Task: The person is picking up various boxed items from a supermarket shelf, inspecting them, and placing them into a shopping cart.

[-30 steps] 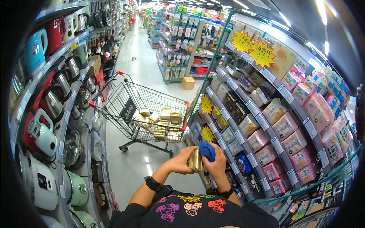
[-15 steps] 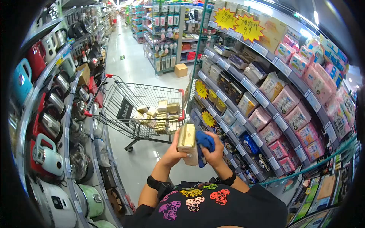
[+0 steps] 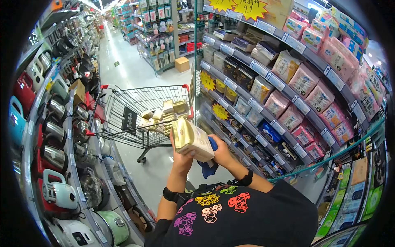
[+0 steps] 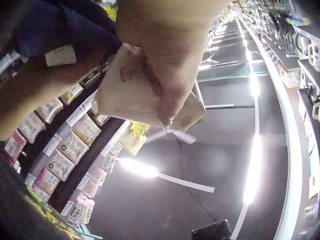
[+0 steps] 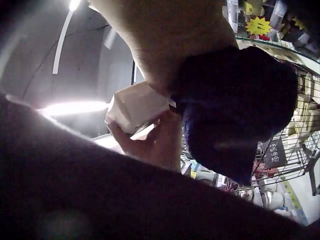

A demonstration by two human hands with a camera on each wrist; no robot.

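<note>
My left hand (image 3: 181, 158) grips a gold and cream tissue pack (image 3: 195, 142) from its left side, the gold end tilted up and away. In the left wrist view the thumb lies over the pack's pale face (image 4: 127, 97). My right hand (image 3: 224, 153) holds a bunched dark blue cloth (image 3: 208, 168) against the pack's right end. That cloth (image 5: 235, 110) fills much of the right wrist view and hangs below the fingers. Beyond the hands, several similar gold packs (image 3: 168, 107) lie in a shopping cart (image 3: 140, 92).
Shelves of pink and white packs (image 3: 304, 80) with price tags rise close on the right. Kettles (image 3: 59, 189) and rice cookers line the left shelves. A cardboard box (image 3: 182, 64) sits on the aisle floor (image 3: 123, 59) past the cart.
The pack has come up and tilted, showing more of its pale side. The cloth has shifted from its top to its right end. My view has turned right.
</note>
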